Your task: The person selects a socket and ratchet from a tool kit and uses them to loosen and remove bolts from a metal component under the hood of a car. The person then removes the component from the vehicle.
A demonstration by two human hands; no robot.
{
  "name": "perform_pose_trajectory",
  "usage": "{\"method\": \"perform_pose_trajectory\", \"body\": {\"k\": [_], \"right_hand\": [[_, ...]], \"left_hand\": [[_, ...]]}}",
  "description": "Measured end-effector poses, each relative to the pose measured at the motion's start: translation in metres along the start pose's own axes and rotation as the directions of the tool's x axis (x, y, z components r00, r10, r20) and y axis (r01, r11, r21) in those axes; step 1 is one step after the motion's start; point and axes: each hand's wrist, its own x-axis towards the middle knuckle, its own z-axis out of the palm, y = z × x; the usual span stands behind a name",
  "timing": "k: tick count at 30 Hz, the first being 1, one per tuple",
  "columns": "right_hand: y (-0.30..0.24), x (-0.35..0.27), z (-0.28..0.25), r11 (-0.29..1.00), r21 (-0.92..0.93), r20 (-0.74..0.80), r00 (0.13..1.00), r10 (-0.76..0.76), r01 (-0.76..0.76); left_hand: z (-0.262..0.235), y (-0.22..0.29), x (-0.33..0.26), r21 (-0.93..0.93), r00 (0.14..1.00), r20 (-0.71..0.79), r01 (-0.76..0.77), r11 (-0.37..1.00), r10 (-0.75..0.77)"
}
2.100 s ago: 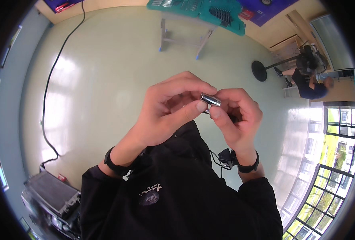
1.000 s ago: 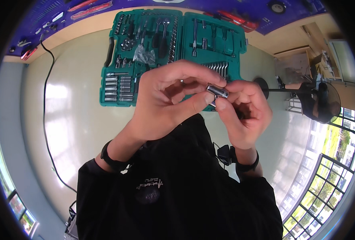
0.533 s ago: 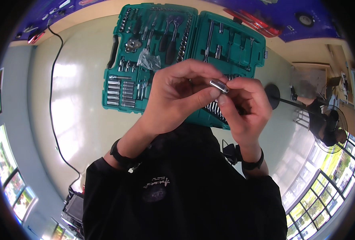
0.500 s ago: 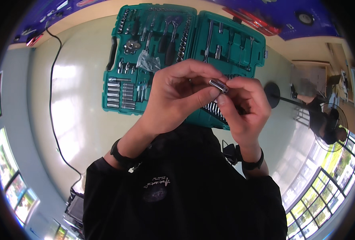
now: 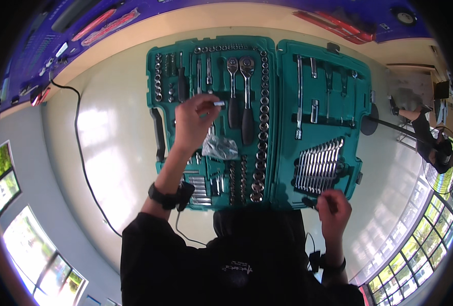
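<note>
While pinching a chrome socket (image 5: 219, 103) in the curled left hand (image 5: 191, 120), left of frame centre, hovers over the open green tool case (image 5: 287, 158), near two ratchets (image 5: 247, 97). At lower right, half-curls the right hand (image 5: 334, 212) just below the combination wrenches (image 5: 318, 166); cannot tell whether gripping the dark piece (image 5: 308, 203) alongside.

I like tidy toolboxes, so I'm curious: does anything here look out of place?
Yes: a crumpled clear bag lies loose on the left half of the green case, by the ratchets, while tools around it sit in fitted slots. The left hand holds a small metal piece; nothing looks spilled or damaged.
</note>
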Motion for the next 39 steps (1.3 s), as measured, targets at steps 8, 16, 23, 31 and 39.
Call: {"method": "perform_pose_trajectory", "body": {"k": [8, 16, 23, 31, 39], "right_hand": [[0.011, -0.025, 0.017, 0.961, -0.092, -0.172, 0.954, 0.244, -0.262], [0.009, -0.035, 0.020, 0.960, -0.104, -0.158, 0.957, 0.243, -0.261], [0.019, -0.035, 0.013, 0.965, -0.115, -0.128, 0.967, 0.219, -0.234], [0.018, -0.037, 0.021, 0.967, -0.085, -0.161, 0.961, 0.223, -0.239], [0.016, -0.033, 0.028, 0.969, -0.137, -0.130, 0.973, 0.190, -0.207]], "left_hand": [[0.031, -0.018, 0.146, 0.333, 0.889, 0.054, -0.444, 0.832, 0.454], [0.074, -0.023, 0.182, 0.574, 0.905, 0.086, -0.387, 0.721, 0.417], [0.076, -0.027, 0.188, 0.593, 0.903, 0.122, -0.398, 0.700, 0.411], [0.073, -0.032, 0.192, 0.533, 0.908, 0.125, -0.400, 0.745, 0.399], [0.060, -0.034, 0.186, 0.455, 0.884, 0.119, -0.454, 0.766, 0.453]]}}
